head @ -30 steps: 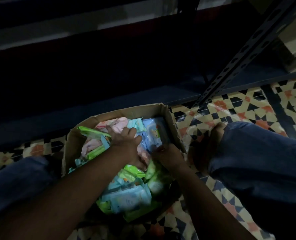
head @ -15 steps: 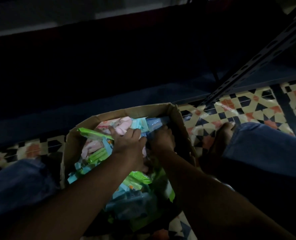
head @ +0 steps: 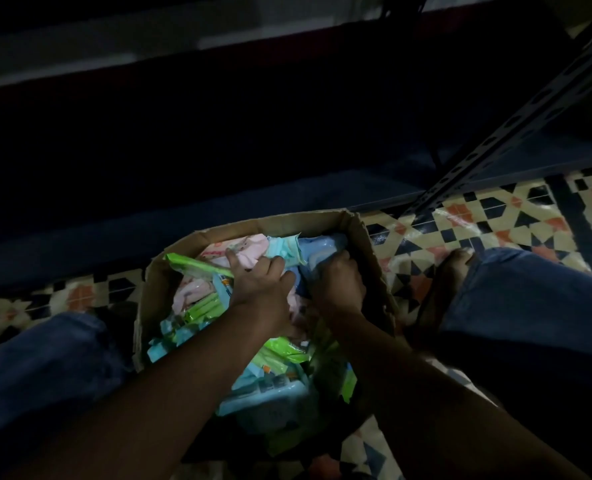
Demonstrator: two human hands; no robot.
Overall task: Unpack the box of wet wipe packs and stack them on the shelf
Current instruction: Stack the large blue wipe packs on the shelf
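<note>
Both grips on packs (head: 253, 252) (jumbled), box (head: 367, 244)

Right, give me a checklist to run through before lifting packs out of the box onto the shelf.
1. Both hands in the box: ok, left hand and right hand are among the packs.
2. Firm hold on a pack: cannot tell, the fingers are buried.
3. Blue pack under the right hand free to lift: cannot tell.
4. Shelf has room: cannot tell, too dark.
5. Box open at the top: ok.
6. Loose green pack at the left rim stable: not ok, it sticks up over the edge.
</note>
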